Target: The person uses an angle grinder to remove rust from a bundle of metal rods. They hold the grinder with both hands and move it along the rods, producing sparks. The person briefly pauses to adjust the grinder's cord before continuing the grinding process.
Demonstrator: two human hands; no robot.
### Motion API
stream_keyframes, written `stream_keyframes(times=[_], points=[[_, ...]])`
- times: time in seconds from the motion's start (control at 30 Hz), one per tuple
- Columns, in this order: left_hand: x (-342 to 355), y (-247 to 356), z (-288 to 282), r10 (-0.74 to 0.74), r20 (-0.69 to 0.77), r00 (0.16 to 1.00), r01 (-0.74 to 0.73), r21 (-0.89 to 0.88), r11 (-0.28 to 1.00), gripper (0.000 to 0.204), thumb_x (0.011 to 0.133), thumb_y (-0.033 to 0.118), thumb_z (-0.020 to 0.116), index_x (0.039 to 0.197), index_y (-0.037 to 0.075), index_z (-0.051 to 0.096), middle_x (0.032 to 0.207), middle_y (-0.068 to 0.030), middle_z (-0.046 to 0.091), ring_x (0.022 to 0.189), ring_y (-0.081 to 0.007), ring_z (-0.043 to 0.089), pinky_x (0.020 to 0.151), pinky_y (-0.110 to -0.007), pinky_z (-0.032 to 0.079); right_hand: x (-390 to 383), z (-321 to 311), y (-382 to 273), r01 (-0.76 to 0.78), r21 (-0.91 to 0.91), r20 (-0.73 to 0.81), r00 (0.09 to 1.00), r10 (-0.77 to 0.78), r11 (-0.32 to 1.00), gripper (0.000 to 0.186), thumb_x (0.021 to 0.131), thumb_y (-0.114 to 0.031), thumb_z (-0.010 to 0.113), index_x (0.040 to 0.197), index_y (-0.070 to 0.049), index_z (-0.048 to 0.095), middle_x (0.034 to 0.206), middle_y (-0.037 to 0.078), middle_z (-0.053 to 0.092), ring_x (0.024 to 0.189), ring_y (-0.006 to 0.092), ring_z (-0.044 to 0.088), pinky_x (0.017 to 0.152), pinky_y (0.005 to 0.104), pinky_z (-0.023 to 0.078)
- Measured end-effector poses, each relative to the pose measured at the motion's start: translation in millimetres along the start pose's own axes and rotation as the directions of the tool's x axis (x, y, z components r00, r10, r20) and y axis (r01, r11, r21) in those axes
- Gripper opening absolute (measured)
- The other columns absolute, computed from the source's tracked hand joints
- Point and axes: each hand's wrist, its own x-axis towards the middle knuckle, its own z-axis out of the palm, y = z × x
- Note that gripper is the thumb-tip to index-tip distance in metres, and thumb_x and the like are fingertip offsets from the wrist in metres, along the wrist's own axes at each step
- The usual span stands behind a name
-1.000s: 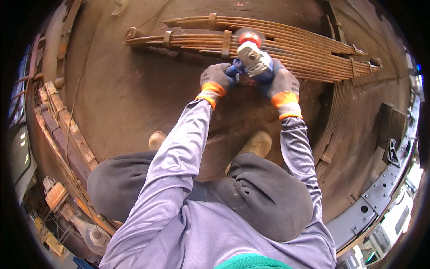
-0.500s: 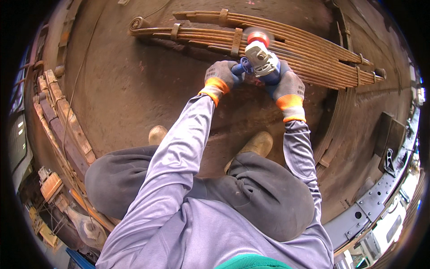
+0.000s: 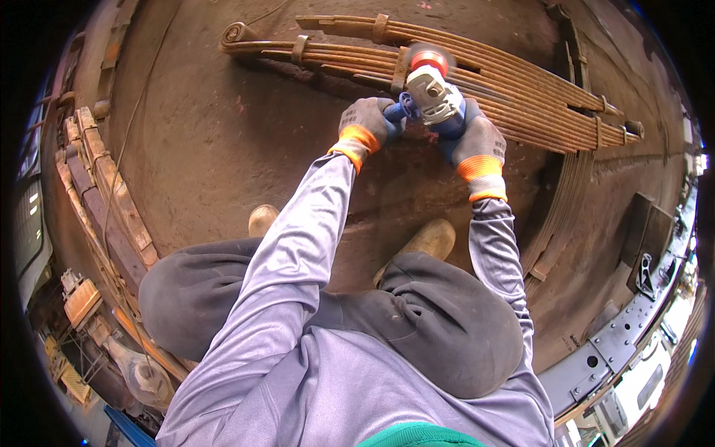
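An angle grinder (image 3: 434,95) with a blue body, pale head and red wheel is held over two rusty leaf-spring packs (image 3: 521,112) lying crosswise on the floor. Its blurred wheel lies over the packs by a clamp band; whether it touches them I cannot tell. My left hand (image 3: 365,127), in a grey glove with an orange cuff, is closed round the blue side handle. My right hand (image 3: 479,145), gloved alike, grips the grinder's body. Both arms reach forward from my crouched legs.
Rusty steel bars (image 3: 115,190) and a cable run down the left, with an axle-like part (image 3: 149,378) at lower left. Another leaf spring (image 3: 551,216) lies beneath the packs' right end. A riveted grey rail (image 3: 618,335) and a dark block (image 3: 644,227) are at the right.
The grinder and both hands have shifted slightly to the right in the picture since a second ago. The spring packs now appear slightly more tilted, down toward the right.
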Motion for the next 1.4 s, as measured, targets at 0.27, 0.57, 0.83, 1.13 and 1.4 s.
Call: stream_keyframes(times=[0.27, 0.57, 0.83, 1.13, 1.4], points=[[5.2, 14.2, -11.3, -0.065, 0.096, 0.993, 0.062, 0.039, 0.997, 0.023, 0.084, 0.042, 0.07, 0.095, 0.024, 0.08, 0.097, -0.0112, 0.077, 0.094, -0.0372, 0.073, 0.086, -0.046, 0.058, 4.2, 0.7, 6.1, 0.03, 0.016, -0.051, 0.998, -0.03, 0.999, 0.057, 0.077, -0.025, 0.088, 0.126, -0.013, 0.062, 0.114, 0.02, 0.075, 0.106, 0.0423, 0.072, 0.09, 0.05, 0.058], [8.1, 3.7, -5.7, -0.066, 0.08, 0.995, 0.065, 0.024, 0.998, 0.023, 0.084, 0.04, 0.07, 0.097, 0.024, 0.08, 0.099, -0.0109, 0.078, 0.095, -0.0359, 0.074, 0.087, -0.047, 0.058, 10.8, 14.5, 11.1, 0.015, 0.017, -0.089, 0.996, -0.014, 1.0, 0.068, 0.07, -0.03, 0.092, 0.131, -0.017, 0.063, 0.112, 0.018, 0.077, 0.107, 0.0408, 0.073, 0.09, 0.0494, 0.058], [2.6, -0.7, 4.1, -0.045, -0.016, 0.999, 0.045, -0.014, 0.999, 0.022, 0.083, 0.042, 0.071, 0.093, 0.025, 0.08, 0.094, -0.0098, 0.078, 0.091, -0.0358, 0.074, 0.083, -0.047, 0.059, 5.8, 11.7, 6.0, 0.053, 0.009, -0.1, 0.994, -0.052, 0.999, 0.055, 0.077, -0.025, 0.089, 0.124, -0.013, 0.064, 0.112, 0.019, 0.075, 0.104, 0.0419, 0.073, 0.087, 0.0508, 0.058], [-2.6, -6.4, 15.7, -0.036, -0.047, 0.998, 0.035, -0.014, 0.999, 0.024, 0.082, 0.042, 0.075, 0.092, 0.021, 0.08, 0.09, -0.0142, 0.074, 0.086, -0.0394, 0.072, 0.076, -0.045, 0.057, 2.2, 15.1, 14.2, 0.11, 0.001, -0.114, 0.987, -0.109, 0.994, 0.053, 0.078, -0.022, 0.087, 0.125, -0.014, 0.064, 0.112, 0.02, 0.075, 0.104, 0.0415, 0.073, 0.088, 0.0507, 0.058], [-4.0, -0.3, 12.7, -0.002, -0.064, 0.998, 0.005, 0.047, 0.999, 0.023, 0.082, 0.04, 0.075, 0.092, 0.02, 0.08, 0.086, -0.0145, 0.074, 0.082, -0.039, 0.072, 0.072, -0.044, 0.057, -0.9, 16.1, 15.7, 0.074, 0.038, -0.1, 0.993, -0.07, 0.997, 0.059, 0.077, -0.025, 0.088, 0.131, -0.016, 0.064, 0.113, 0.019, 0.076, 0.105, 0.041, 0.072, 0.089, 0.0498, 0.058]])
